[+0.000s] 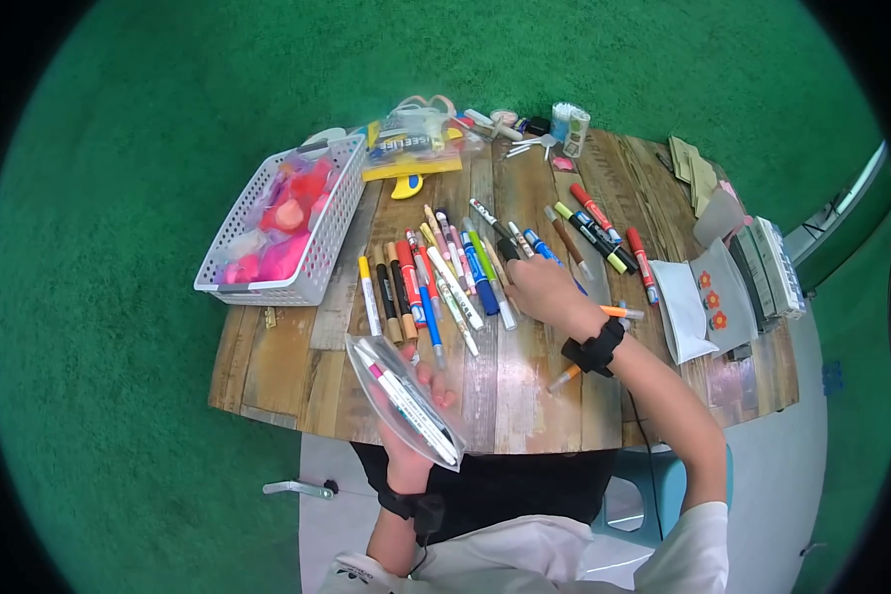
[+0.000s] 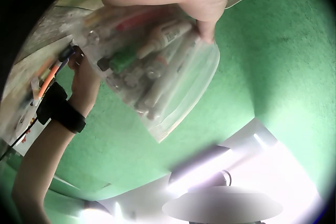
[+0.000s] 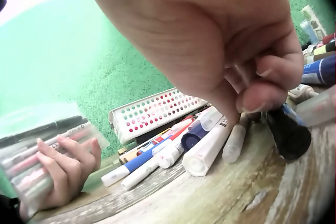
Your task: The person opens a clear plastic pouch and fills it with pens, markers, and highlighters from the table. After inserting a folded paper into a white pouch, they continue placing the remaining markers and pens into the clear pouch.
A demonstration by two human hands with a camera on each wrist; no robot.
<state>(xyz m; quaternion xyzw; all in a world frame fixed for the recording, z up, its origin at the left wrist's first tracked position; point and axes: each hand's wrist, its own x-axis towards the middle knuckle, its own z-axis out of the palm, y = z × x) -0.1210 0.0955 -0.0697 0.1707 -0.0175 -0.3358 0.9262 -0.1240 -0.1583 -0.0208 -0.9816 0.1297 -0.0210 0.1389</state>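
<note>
My left hand (image 1: 403, 453) holds a clear plastic pouch (image 1: 376, 368) with several pens inside, tilted over the table's near edge. In the left wrist view, the thumb lies along the pouch (image 2: 202, 69), where white and green-capped pens show through. My right hand (image 1: 547, 293) reaches down among the loose pens, its fingertips pinching a black-capped marker (image 3: 289, 137). Just left of those fingers lie a green pen (image 1: 488, 262) and a blue marker (image 1: 479, 285). Further left are a red marker (image 1: 410, 282) and a yellow-capped white pen (image 1: 368, 297).
A white basket (image 1: 319, 282) of pink and red items stands at the left. Behind the pens lies a yellow-edged bag (image 1: 413, 163). Several markers, one red (image 1: 642, 265), lie right of the hand. A white flowered pouch (image 1: 685, 315) and boxes (image 1: 774, 267) sit at the right edge.
</note>
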